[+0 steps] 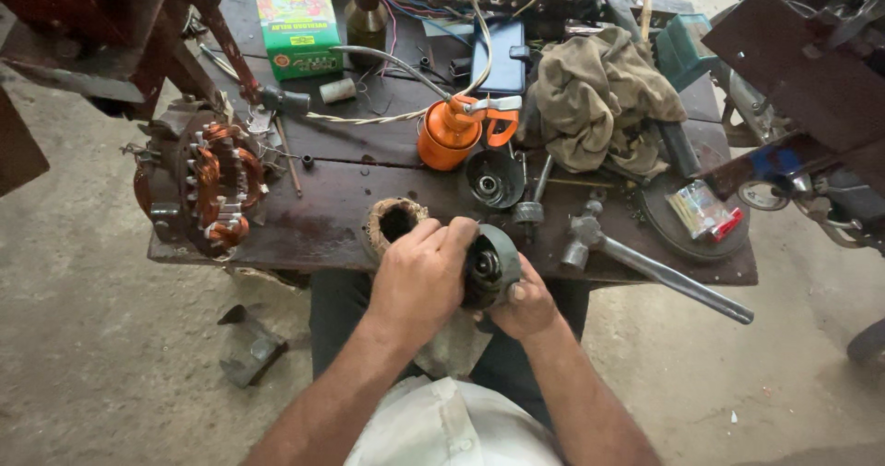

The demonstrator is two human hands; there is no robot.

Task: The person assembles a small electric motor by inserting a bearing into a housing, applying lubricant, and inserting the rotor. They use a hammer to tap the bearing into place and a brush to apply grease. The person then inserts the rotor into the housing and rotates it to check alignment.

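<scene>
At the near edge of a dark wooden workbench [323, 226], both my hands hold a round grey motor end cover [493, 261] with a bearing at its centre. My left hand [419, 277] wraps over the cover's left side, fingers curled on its rim. From below and to the right, my right hand [527, 305] cups the cover, thumb on its edge. Just behind my left hand stands a hollow cylindrical part with a dark bore [395, 219].
A copper-wound stator [207, 185] hangs off the bench's left edge. An orange oil can [449, 134], a second end cover [493, 180], a hammer [645, 268], a crumpled rag [599, 97], a green box [297, 31] and a packet on a round plate [702, 212] lie on the bench.
</scene>
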